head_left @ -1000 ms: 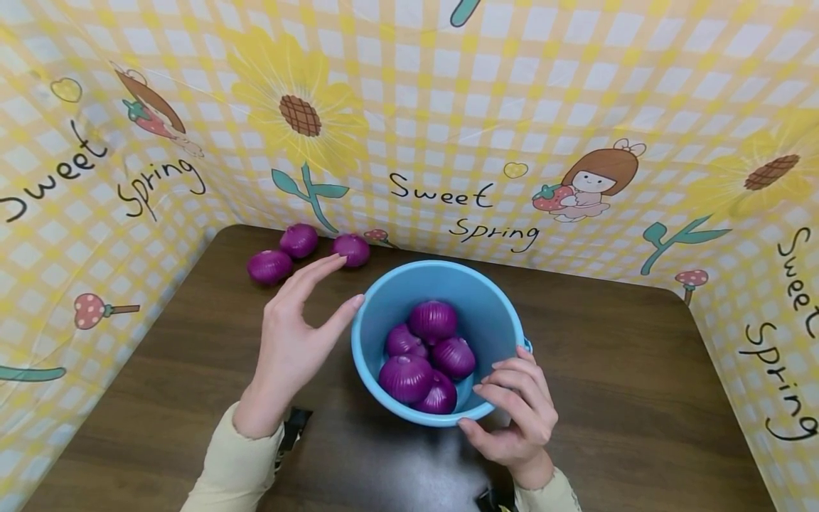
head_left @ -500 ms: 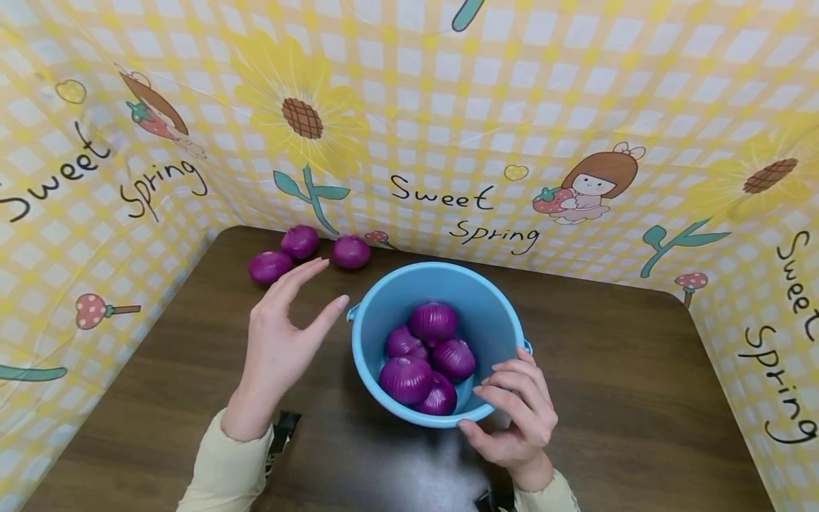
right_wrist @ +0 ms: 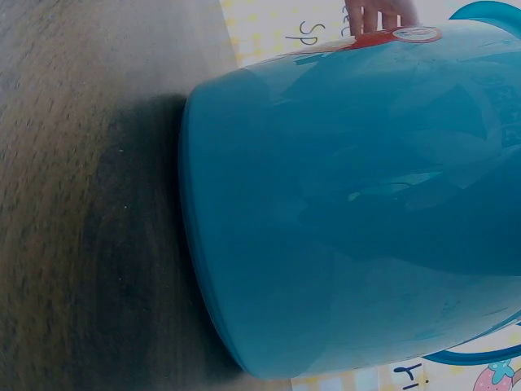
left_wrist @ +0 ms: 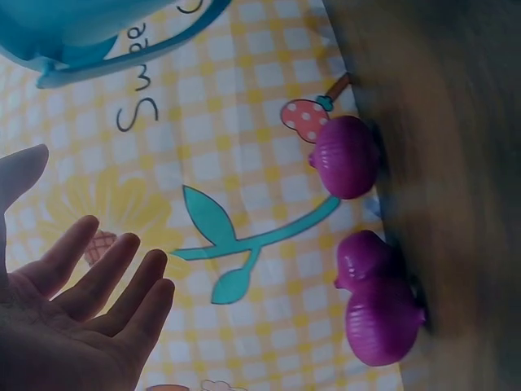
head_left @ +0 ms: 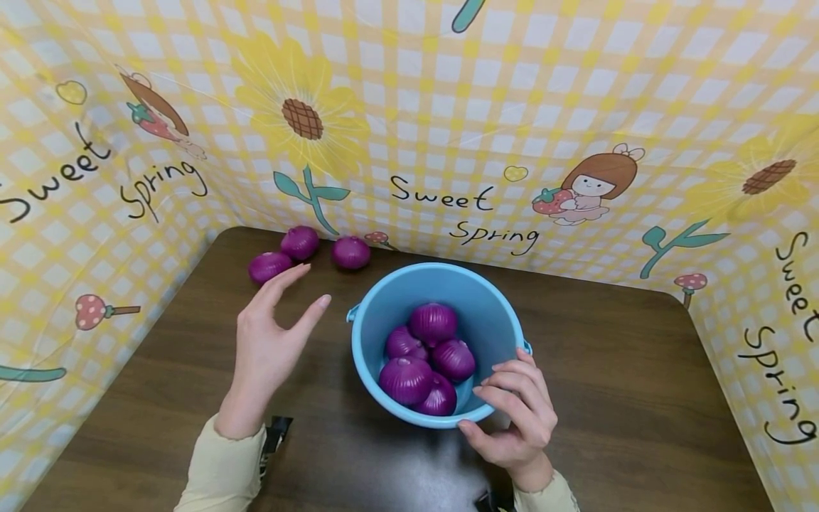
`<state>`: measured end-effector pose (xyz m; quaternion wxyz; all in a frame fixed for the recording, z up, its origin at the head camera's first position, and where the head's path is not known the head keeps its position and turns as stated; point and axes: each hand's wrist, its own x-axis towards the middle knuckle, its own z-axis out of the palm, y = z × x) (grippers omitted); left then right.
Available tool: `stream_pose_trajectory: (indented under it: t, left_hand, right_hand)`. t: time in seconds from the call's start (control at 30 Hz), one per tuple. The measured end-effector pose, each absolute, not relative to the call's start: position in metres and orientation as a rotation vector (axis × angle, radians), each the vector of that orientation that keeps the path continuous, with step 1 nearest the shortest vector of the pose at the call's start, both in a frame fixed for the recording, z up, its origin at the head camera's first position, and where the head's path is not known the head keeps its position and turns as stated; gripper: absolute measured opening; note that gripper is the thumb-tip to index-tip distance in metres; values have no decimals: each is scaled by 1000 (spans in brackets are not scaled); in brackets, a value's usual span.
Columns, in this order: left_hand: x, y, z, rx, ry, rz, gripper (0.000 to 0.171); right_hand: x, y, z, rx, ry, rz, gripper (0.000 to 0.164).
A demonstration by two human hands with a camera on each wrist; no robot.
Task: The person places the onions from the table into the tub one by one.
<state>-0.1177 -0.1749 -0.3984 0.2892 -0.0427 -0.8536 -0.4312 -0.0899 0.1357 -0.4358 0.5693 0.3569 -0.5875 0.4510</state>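
blue bucket [head_left: 476, 299], one: standing on the dark wooden table [head_left: 614, 370], mouth upward. inner onions [head_left: 433, 322], purple, five visible: heaped inside the bucket. outer onions [head_left: 350, 253], purple, three: at the table's back left corner, two close together, the third apart to their right. hands, two. left hand [head_left: 265, 348]: fingers released, thumb spread away. right hand [head_left: 518, 409]: grasping the bucket's near right rim, thumb outside, fingers inside.

by view: in the head view the left fingertips border the nearest outer onion; the left wrist view shows them well apart, and adds the bucket's curved handle [left_wrist: 155, 55]. the right wrist view alone gives a red label [right_wrist: 374, 38] on the bucket's outer wall. the five inner onions appear in the head view only.

edges and room: patterned cloth [head_left: 422, 128] rises just behind the outer onions; tabletop separates left hand from bucket, and extends right of the bucket to the cloth.
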Motion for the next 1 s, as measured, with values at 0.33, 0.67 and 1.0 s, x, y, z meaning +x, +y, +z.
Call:
stream_pose_trajectory:
  t: [0.33,0.67,1.0]
  left_hand:
    - [-121,-185,-410,-45,-2259,-1152,48]
    - [-127,-194,-423,18,-2273,-1172,46]
    - [-132,-203,-432,83,-2281,-1184,46]
  right_hand:
    - [-90,135,-437,840,-1376,1058,46]
    - [-90,136,-437,841,-1377,1057,46]
    - [-90,136,-437,839,-1379,1060,45]
